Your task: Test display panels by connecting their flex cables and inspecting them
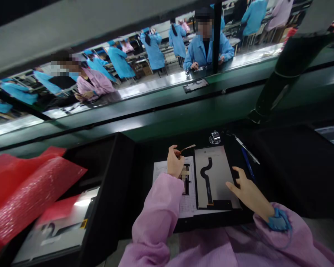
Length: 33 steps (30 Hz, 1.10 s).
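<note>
A flat grey display panel (218, 169) lies on the black worktop, a black curved flex cable (208, 185) running along its face. My left hand (174, 161) is closed just left of the panel's upper part, pinching a thin curved brown strip (187, 147) with a pale end. Its exact kind is too small to tell. Under that hand, a small dark-framed part (186, 185) rests on printed paper sheets (167, 165), partly covered by the wrist. My right hand (246, 190) hovers at the panel's right edge, fingers apart, holding nothing.
Behind the panel stands a shiny metal tape holder (215, 137). Tweezers (246, 149) and a blue pen (247, 162) lie to its right. A black bin (111, 178) on the left holds another panel (61, 226) and red bubble wrap (36, 189). Co-workers sit across the bench.
</note>
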Tool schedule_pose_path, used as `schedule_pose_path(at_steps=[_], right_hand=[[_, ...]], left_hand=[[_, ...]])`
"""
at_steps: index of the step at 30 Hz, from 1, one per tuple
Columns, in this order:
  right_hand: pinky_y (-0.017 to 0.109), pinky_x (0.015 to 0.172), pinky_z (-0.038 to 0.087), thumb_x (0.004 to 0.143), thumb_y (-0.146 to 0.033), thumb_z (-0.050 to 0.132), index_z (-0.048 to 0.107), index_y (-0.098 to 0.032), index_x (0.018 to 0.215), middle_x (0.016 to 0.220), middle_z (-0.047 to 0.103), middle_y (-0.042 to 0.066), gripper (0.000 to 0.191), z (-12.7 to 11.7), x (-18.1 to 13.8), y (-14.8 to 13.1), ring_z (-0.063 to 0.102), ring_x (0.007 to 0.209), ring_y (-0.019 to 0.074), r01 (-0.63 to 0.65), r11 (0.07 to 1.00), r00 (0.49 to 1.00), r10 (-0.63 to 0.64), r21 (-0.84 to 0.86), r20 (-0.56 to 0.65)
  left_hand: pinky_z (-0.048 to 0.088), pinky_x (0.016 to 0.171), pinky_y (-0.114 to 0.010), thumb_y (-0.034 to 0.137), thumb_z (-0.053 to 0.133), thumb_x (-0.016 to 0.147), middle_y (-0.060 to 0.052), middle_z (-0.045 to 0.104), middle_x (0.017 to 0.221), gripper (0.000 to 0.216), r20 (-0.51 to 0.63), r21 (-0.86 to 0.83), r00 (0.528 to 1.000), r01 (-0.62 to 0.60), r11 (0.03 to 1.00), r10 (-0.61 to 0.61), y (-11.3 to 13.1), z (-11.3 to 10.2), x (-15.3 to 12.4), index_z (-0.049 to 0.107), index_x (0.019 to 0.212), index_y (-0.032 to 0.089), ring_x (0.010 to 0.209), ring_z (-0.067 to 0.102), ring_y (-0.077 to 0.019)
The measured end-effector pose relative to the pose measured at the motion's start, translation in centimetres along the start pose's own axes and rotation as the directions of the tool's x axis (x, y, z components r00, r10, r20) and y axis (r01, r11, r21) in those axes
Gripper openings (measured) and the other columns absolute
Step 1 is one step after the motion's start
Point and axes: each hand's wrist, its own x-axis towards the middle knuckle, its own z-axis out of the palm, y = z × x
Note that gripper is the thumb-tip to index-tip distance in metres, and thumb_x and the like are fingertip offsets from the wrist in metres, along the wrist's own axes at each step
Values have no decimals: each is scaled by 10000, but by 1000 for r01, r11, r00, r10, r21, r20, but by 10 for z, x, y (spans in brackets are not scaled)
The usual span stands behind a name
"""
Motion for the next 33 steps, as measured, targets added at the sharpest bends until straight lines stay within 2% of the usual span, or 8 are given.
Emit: schedule_pose_path(at_steps=[7, 11, 15, 19, 24, 27, 30, 33], right_hand=[[357, 687, 432, 1031, -462, 393, 203, -124, 1547, 907, 702, 110, 645, 1, 2, -10, 703, 867, 310, -53, 902, 998, 40, -429, -41], [372, 681, 443, 1037, -468, 395, 229, -91, 1530, 926, 715, 135, 643, 1, 2, -19, 713, 877, 340, -56, 815, 998, 27, -577, -58], [377, 660, 459, 1034, -466, 406, 291, -68, 1497, 869, 716, 131, 622, 0, 1, -24, 717, 835, 344, -42, 758, 998, -5, -651, -70], [343, 604, 449, 1023, -402, 445, 473, -113, 1359, 887, 713, 124, 444, -8, 1, -31, 709, 794, 309, 45, 719, 987, -140, -694, -80], [322, 698, 501, 986, -274, 498, 566, -140, 1267, 1146, 687, 122, 318, -15, 31, -54, 648, 1042, 264, 428, 683, 841, -541, -592, -17], [364, 819, 518, 971, -209, 479, 608, -123, 1218, 1167, 677, 117, 291, -8, 59, -62, 612, 1068, 258, 521, 656, 752, -655, -546, -69], [390, 850, 509, 954, -185, 487, 637, -125, 1141, 1115, 674, 120, 248, -5, 74, -59, 585, 1069, 280, 424, 716, 772, -606, -555, -192], [398, 801, 506, 919, -201, 554, 612, -114, 1151, 1142, 634, 158, 255, -14, 68, -49, 565, 1093, 323, 160, 818, 827, -417, -552, -378]], left_hand=[[512, 775, -282, 124, 656, 762, 19, 586, 839, 612, 145, -472, 983, 166, 866, -110, -1, -5, 1, 475, 1344, 182, 780, 614, -127], [508, 702, -267, 416, 677, 855, -3, 615, 790, 353, 119, -465, 989, 131, 876, -84, -1, -6, 2, 659, 1113, 176, 733, 625, -135], [494, 621, -252, 601, 620, 871, -34, 660, 724, 444, 72, -404, 997, 21, 915, 9, -2, -7, 2, 685, 826, 164, 681, 634, -143], [536, 639, -267, 626, 640, 856, -58, 722, 767, 466, 83, -440, 996, 2, 898, 38, -3, -8, 0, 670, 856, 161, 711, 694, -162], [551, 644, -278, 645, 656, 840, -32, 725, 716, 493, 35, -509, 998, -29, 861, 54, -3, -6, 0, 648, 965, 168, 641, 695, -152], [556, 678, -290, 649, 546, 912, -46, 729, 741, 500, -10, -521, 997, -68, 851, 74, -4, -4, 1, 679, 900, 167, 670, 691, -148], [558, 741, -298, 601, 512, 951, -64, 736, 815, 491, -40, -470, 996, -94, 878, 85, -6, -3, 1, 712, 833, 169, 762, 690, -153], [558, 802, -311, 554, 547, 949, -67, 738, 876, 428, -57, -399, 996, -91, 912, 74, -7, -4, 1, 732, 867, 177, 845, 691, -166]])
